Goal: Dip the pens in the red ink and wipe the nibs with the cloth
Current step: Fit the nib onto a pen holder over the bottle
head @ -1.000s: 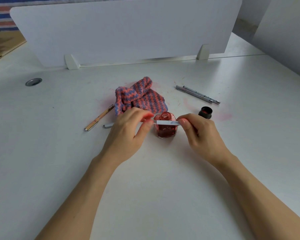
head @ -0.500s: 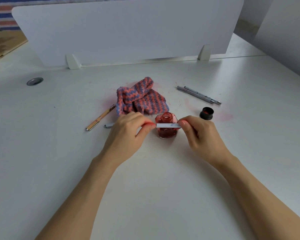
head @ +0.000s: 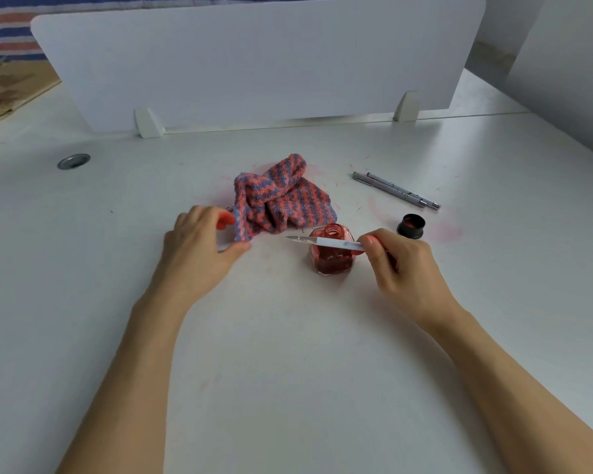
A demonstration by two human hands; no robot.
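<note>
My right hand (head: 401, 265) pinches a pale blue-white pen (head: 326, 241) and holds it level across the open red ink bottle (head: 332, 258), its bare metal nib pointing left. My left hand (head: 196, 248) is curled at the left corner of the pink-and-blue striped cloth (head: 281, 200). A small whitish piece, apparently the pen's cap, shows between its thumb and fingers. The fingertips of both hands are stained red. Two grey pens (head: 396, 190) lie side by side at the back right.
The bottle's black cap (head: 411, 226) stands to the right of the bottle, next to a pink ink smear. A white divider panel (head: 254, 59) runs along the back of the white desk. A metal grommet (head: 73, 161) sits at the far left.
My left hand has pulled away leftward from the pen to the cloth's corner, and the nib is now bare. My right hand still holds the pen over the bottle.
</note>
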